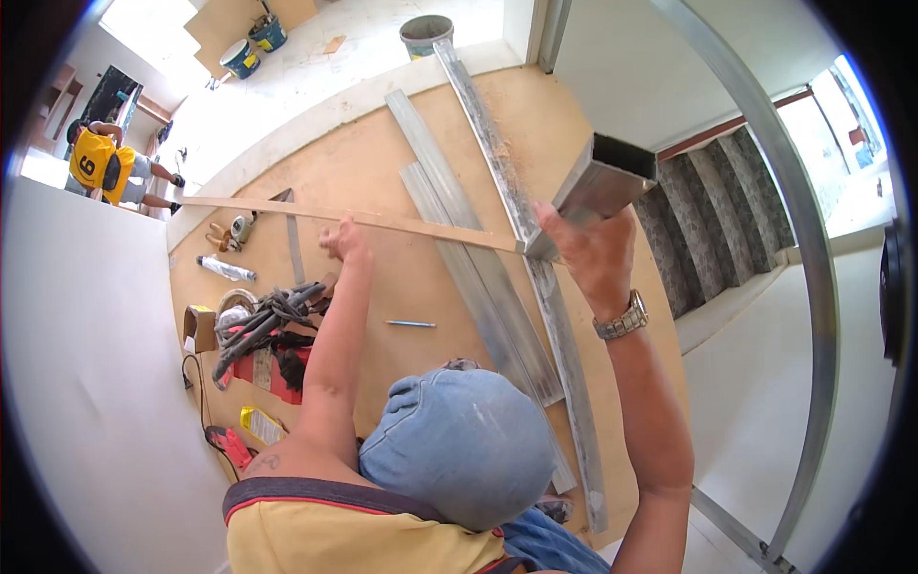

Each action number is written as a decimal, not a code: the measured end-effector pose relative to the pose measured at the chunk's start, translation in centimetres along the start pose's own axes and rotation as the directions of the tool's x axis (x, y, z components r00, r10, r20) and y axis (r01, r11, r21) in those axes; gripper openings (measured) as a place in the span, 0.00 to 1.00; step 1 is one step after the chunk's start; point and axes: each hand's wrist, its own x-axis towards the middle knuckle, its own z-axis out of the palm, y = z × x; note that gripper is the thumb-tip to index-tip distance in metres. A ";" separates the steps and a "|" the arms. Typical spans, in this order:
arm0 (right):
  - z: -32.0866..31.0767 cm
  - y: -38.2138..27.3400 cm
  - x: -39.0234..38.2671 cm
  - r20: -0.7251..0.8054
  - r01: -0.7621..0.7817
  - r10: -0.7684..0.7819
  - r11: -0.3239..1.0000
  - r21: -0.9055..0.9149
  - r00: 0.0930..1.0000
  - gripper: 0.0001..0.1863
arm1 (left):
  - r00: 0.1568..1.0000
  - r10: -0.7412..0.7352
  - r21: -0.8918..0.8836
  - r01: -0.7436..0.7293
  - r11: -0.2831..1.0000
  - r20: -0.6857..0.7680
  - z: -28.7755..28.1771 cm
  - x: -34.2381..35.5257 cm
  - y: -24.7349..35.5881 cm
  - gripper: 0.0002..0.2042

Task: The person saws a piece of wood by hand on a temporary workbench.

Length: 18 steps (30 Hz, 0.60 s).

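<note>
My right hand point(595, 251), with a metal watch on its wrist, grips an upright rectangular metal tube point(612, 180), its hollow end facing up. The tube's lower end stands at a thin wooden strip's point(421, 226) right end. That strip lies across the brown board. My left hand point(346, 241) reaches to the strip's near edge, fingers slightly bent and apart; whether they press on the strip is hard to see. Left of it lies a flat metal piece point(295, 247), partly under the strip. Below my hands a blue pencil point(411, 323) rests on the board. My denim-covered knee point(459, 440) rises between my arms.
Long metal channels point(469, 277) lie across the board point(373, 383). At left are a cable-wrapped power tool point(273, 330), a red tool point(229, 445) and a tape measure point(241, 228). A metal frame point(813, 239) curves at right. Buckets point(426, 36) and a co-worker in yellow point(107, 167) are farther off.
</note>
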 end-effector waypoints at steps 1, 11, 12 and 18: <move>-0.7 0.0 -0.2 0.010 -0.028 0.029 0.998 -0.056 1.000 0.21 | 0.975 -0.222 -0.114 0.222 0.968 0.017 0.1 -0.7 0.4 0.28; -10.8 -3.1 -4.3 -0.087 0.003 -0.014 0.993 -0.120 0.996 0.15 | 0.725 -0.285 -0.279 0.551 0.787 0.627 0.8 -4.9 11.2 0.15; -13.4 -3.6 -5.2 -0.134 -0.018 0.002 0.993 -0.119 0.991 0.14 | 0.724 -0.275 -0.271 0.540 0.797 0.632 -0.1 -5.8 13.9 0.15; -26.9 -7.8 -13.2 -0.316 -0.170 0.152 0.985 -0.030 0.936 0.13 | 0.387 -0.148 -0.036 0.429 0.903 0.910 0.4 -14.4 23.6 0.10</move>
